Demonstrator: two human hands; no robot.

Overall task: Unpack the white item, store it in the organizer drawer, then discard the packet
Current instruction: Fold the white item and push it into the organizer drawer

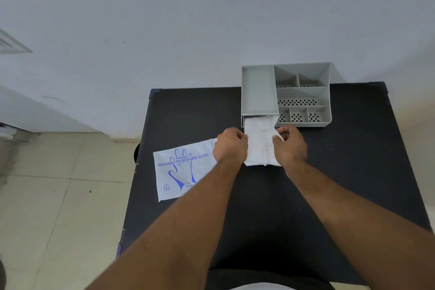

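Observation:
A white stack of folded plastic gloves (260, 141) lies in front of the grey organizer (303, 94), its far end at the organizer's low front drawer opening. My left hand (231, 146) grips the stack's left edge. On the opposite edge, my right hand (290, 145) pinches the white material between thumb and fingers. The drawer itself is mostly hidden under the gloves. The white packet (183, 169), printed in blue with a glove outline and "Disposable Polyethylene Gloves", lies flat on the table to the left of my left wrist.
The black table (353, 160) stands against a pale wall, with the organizer at its back edge. Its top has several compartments with perforated floors. Tiled floor (58, 195) shows to the left of the table.

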